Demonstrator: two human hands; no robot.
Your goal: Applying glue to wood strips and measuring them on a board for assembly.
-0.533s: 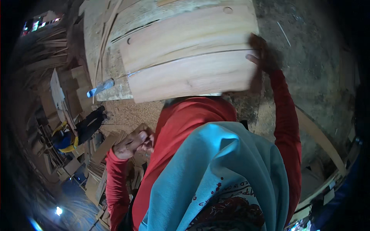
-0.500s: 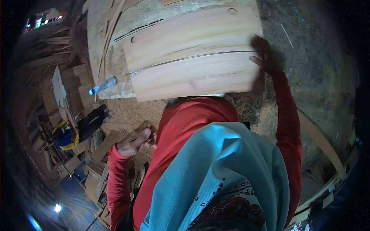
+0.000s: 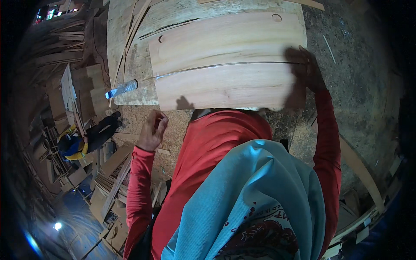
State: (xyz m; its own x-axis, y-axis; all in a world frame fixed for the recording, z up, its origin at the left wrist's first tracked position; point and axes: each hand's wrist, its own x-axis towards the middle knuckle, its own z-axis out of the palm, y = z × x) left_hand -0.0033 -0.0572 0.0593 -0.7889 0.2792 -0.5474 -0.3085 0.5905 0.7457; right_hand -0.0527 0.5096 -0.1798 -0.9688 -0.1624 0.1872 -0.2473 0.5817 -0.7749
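A wide, thin veneer sheet [image 3: 225,65] with a long split and two small round holes lies on a stack of rough wooden sheets [image 3: 130,52] in front of me. My right hand [image 3: 308,66], in a red sleeve, grips the sheet's right edge. Below the sheet's near left corner, my left hand [image 3: 151,129] is raised; its fingers are loosely curled, hold nothing and stay apart from the wood. A teal scarf [image 3: 260,203] and my red top hide the ground right under me.
A clear plastic bottle [image 3: 121,89] lies at the stack's left edge. Another person in blue and yellow [image 3: 76,145] crouches far left among wood offcuts [image 3: 108,173]. Sawdust covers the ground [image 3: 359,86]; a long plank [image 3: 359,169] lies at right.
My left hand has risen from beside my waist toward the veneer sheet's near edge. My right hand has stayed on the sheet's right edge.
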